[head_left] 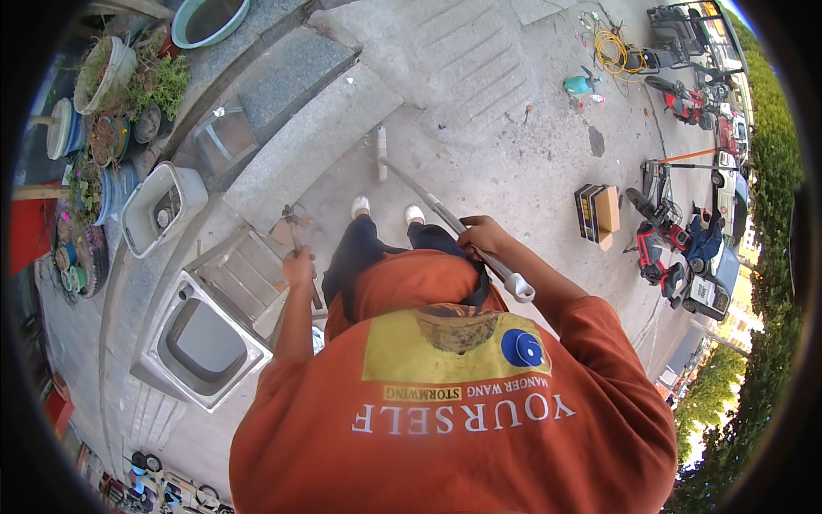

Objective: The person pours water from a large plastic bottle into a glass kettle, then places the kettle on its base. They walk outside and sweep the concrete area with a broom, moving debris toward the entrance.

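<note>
My left hand (298, 267) is closed round the handle of a hammer (293, 219), whose head points away from me. The lower handle runs down past my wrist. With my right hand (485, 236) I grip the grey pole of a paint roller (438, 208). The pole slants from a pale end cap (519, 288) beside my right forearm to a white roller sleeve (382, 156) low over the concrete beyond my feet. Whether the sleeve touches the ground I cannot tell. My white shoes (360, 206) stand between the two tools.
A metal sink (257, 353) and a wooden frame (224, 278) are at my left, near a white basin (199, 190) and potted plants (110, 77). A stone kerb (342, 111) crosses ahead. To the right are a cardboard box (606, 210), a red scooter (651, 257) and a yellow hose (610, 53).
</note>
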A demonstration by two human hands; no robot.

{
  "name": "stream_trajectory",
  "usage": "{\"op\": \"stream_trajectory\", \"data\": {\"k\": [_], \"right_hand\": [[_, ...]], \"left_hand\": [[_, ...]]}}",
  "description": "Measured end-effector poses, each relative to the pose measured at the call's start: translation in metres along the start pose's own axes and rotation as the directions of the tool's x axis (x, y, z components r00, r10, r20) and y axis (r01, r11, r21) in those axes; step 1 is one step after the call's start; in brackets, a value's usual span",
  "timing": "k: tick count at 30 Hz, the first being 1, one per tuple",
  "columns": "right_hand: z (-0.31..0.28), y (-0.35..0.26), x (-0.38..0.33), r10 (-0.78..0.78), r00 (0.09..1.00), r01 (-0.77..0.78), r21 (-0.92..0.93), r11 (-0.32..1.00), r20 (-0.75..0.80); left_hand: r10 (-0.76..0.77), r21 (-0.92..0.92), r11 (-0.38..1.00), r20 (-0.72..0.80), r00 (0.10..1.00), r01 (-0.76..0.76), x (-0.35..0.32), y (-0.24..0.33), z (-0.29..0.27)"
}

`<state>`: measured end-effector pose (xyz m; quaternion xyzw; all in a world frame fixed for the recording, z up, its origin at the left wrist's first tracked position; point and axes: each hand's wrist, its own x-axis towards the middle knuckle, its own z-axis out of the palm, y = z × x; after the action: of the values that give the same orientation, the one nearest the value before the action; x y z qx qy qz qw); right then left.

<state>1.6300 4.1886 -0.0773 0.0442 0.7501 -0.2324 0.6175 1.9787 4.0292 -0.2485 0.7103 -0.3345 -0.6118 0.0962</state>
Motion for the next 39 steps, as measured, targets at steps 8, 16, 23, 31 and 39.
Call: {"op": "stream_trajectory", "data": {"k": [8, 16, 23, 31, 39], "right_hand": [[-0.015, 0.024, -0.003, 0.09, 0.994, -0.081, 0.153, 0.985, -0.055], [0.064, -0.019, 0.032, -0.039, 0.998, 0.031, 0.134, 0.99, 0.057], [0.039, -0.015, 0.018, 0.081, 0.964, -0.174, 0.37, 0.913, 0.252], [-0.056, 0.056, -0.065, 0.079, 0.992, -0.117, 0.438, 0.891, 0.102], [-0.081, 0.123, -0.012, 0.171, 0.959, -0.127, 0.2, 0.972, -0.224]], "left_hand": [[0.031, 0.046, 0.998, 0.019, 0.999, -0.031, 0.008, 0.008, -0.001], [0.057, 0.15, 0.987, 0.016, 0.998, -0.058, 0.013, 0.014, -0.007], [0.042, 0.108, 0.993, -0.005, 0.999, -0.042, -0.001, 0.02, -0.001], [0.062, 0.284, 0.955, 0.095, 0.994, -0.086, 0.009, 0.035, 0.023], [0.116, 0.272, 0.948, 0.187, 0.976, -0.165, 0.014, 0.063, 0.038]]}}
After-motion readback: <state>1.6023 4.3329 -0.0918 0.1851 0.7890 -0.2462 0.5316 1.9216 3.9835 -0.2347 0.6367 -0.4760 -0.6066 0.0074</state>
